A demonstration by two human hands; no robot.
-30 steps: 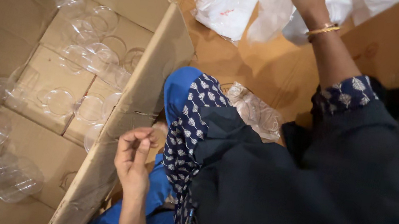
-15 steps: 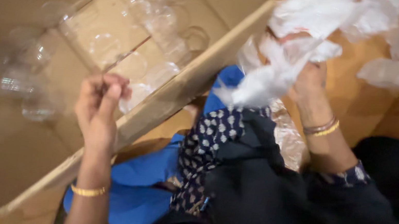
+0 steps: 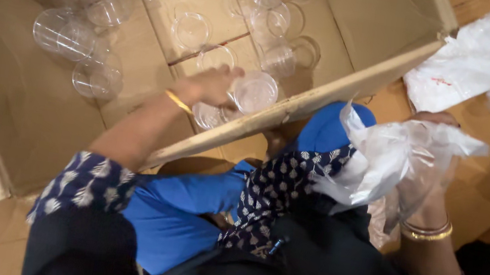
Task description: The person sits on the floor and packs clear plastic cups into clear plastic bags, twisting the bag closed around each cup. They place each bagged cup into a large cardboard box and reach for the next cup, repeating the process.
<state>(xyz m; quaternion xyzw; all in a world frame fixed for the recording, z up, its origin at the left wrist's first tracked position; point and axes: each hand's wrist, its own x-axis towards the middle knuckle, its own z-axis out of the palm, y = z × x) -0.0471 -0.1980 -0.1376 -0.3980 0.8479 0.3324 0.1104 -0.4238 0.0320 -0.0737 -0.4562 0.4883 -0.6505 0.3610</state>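
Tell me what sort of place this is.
Probably a packing or sorting spot on a floor, not a kitchen. A large cardboard box holds loose clear plastic cups; the left hand reaches one, the right hand grips a plastic bag.

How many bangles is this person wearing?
3 that I can make out: one gold bangle on the left wrist inside the cardboard box, and two bangles on the right wrist. The sleeves may hide more.
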